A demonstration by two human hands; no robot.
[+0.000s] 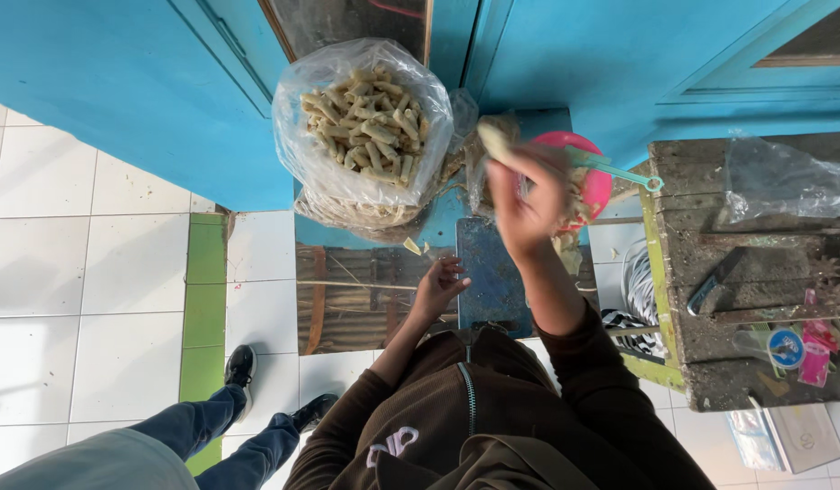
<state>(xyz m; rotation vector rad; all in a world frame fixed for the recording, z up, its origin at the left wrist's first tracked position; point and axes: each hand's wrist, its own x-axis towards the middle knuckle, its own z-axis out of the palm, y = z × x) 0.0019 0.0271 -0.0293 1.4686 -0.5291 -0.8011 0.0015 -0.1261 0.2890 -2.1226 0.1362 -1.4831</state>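
The pale snack stick (494,141) is up in your right hand (527,204), just above the middle of the frame and a little right, pinched at its lower end by your closed fingers while the free end pokes up and left. The hand is blurred, so the exact grip is hard to read — it looks like a fingertip pinch rather than a full fist. That is the first risk: a thin, brittle-looking piece held by one end could snap or slide out, and it would land on the blue scale (494,272) below or on the slatted wooden top (356,304) beside it.

Your left hand (438,286) hangs at the centre of the frame, fingers loosely curled and holding nothing, touching or just off the scale's left edge; I cannot tell which. Leaning on that edge could tip or nudge the scale.

The clear plastic bag (361,127) of the same sticks stands in the upper middle, mouth open and heaped full, just left of your raised hand. A swing of your forearm could catch its rim and spill it. The pink bowl (590,177) with a teal spoon (619,168) sits behind your right hand, upper right of centre — equally easy to knock. Loose crumbs (412,245) already lie near the bag's foot.
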